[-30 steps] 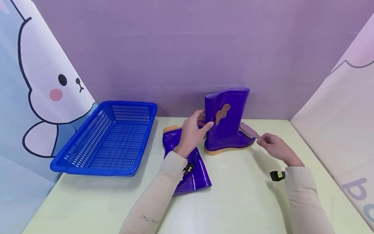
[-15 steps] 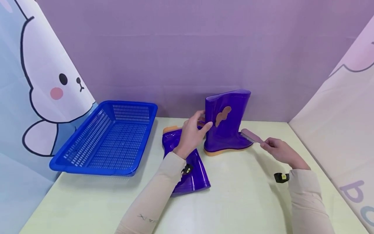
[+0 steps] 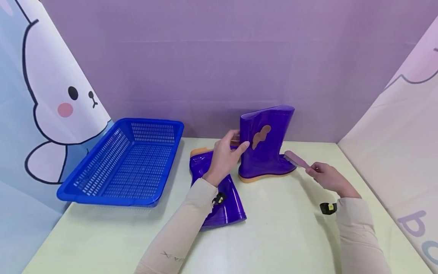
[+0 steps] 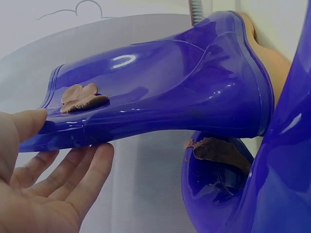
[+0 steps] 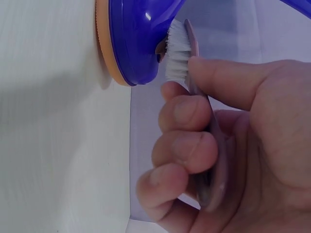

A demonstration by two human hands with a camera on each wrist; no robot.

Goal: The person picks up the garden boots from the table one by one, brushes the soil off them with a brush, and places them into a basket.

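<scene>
- On the pale tabletop (image 3: 273, 236), we find the upright boot (image 3: 265, 161), purple with a tan sole, near the back edge and right of the middle. Its toe points toward the right edge.
- We see the left hand (image 3: 226, 156) grasping the shaft of that boot, with the thumb on one side and the fingers on the other.
- Close to this thumb, we notice a lumpy brown patch (image 3: 261, 137) stuck to the shaft.
- We see the right hand (image 3: 326, 177), nearer the right edge, grasping the dull pink brush (image 3: 295, 158) by its handle, fingers curled round it and thumb against its back.
- In the right wrist view, we see the white bristles (image 5: 178, 51) at the top of the boot's foot, right beside a bit of brown there; we cannot tell how firmly they press.
- Left of the upright boot, we have the lying boot (image 3: 232, 201), also purple, its top toward the front edge and the left forearm crossing above it. In the left wrist view, we make out a brown smear (image 4: 223, 154) on its foot.
- By the left edge, we see the blue basket (image 3: 109, 201), with slotted walls.
- Beyond the back edge, we see a mauve backdrop (image 3: 212, 57).
</scene>
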